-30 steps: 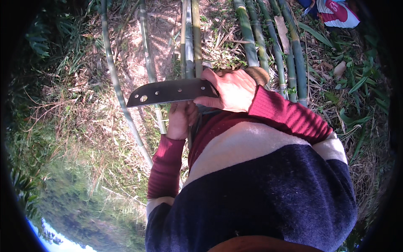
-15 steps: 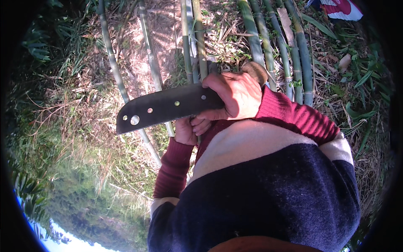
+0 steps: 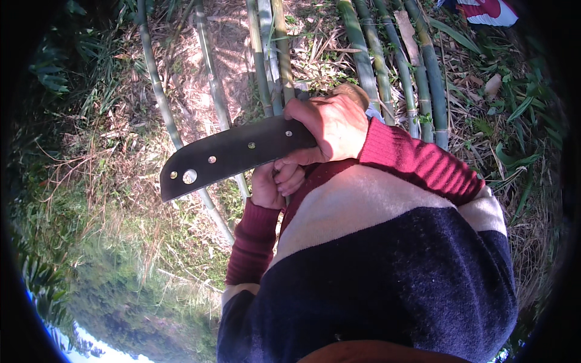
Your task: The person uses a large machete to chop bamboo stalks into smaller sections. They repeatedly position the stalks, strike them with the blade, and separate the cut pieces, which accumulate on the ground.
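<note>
My right hand (image 3: 334, 128) is closed round a cleaver's wooden handle, whose rounded end (image 3: 351, 94) sticks out beyond the fist. The cleaver's broad dark blade (image 3: 233, 148) has several round holes and points left, its tip a little lower than its base. Just under the blade's lower edge, near its base, my left hand (image 3: 275, 183) has its fingers curled tight. It appears to grip a bamboo pole (image 3: 282, 48), of which a narrow greenish sliver shows below the fingers; the blade and my right hand hide the stretch above.
Long green bamboo poles lie ahead: thin ones at the left (image 3: 155, 72) and centre, a thicker bunch at the right (image 3: 358, 48). Dry leaves and grass (image 3: 181, 103) cover the ground. A red and white item (image 3: 484, 11) lies at the far right. Dense greenery stands at the left.
My right hand and the cleaver have shifted slightly left, and the blade's tip has dipped a little. My left hand keeps its closed grip. The poles sit slightly further left in the view.
</note>
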Action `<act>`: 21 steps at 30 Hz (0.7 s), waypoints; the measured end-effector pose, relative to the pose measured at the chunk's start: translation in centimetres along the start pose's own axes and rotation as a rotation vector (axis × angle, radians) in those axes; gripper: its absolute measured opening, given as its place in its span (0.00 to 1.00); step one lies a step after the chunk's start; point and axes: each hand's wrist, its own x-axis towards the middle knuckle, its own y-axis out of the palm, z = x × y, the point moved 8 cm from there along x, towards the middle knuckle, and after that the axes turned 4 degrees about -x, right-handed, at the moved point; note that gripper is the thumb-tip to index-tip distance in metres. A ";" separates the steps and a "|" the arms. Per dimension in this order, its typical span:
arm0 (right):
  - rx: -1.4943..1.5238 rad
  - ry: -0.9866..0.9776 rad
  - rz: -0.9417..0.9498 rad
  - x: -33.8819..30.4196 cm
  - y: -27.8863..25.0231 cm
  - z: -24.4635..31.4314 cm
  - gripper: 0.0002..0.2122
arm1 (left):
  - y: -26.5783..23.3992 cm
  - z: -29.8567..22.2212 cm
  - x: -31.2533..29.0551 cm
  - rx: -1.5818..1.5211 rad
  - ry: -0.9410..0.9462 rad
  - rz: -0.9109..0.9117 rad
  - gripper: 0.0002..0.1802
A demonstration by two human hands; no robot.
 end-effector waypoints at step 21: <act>0.103 0.220 0.029 -0.8 4.3 -5.1 0.19 | -2.9 0.6 -0.5 0.498 0.199 -0.526 0.15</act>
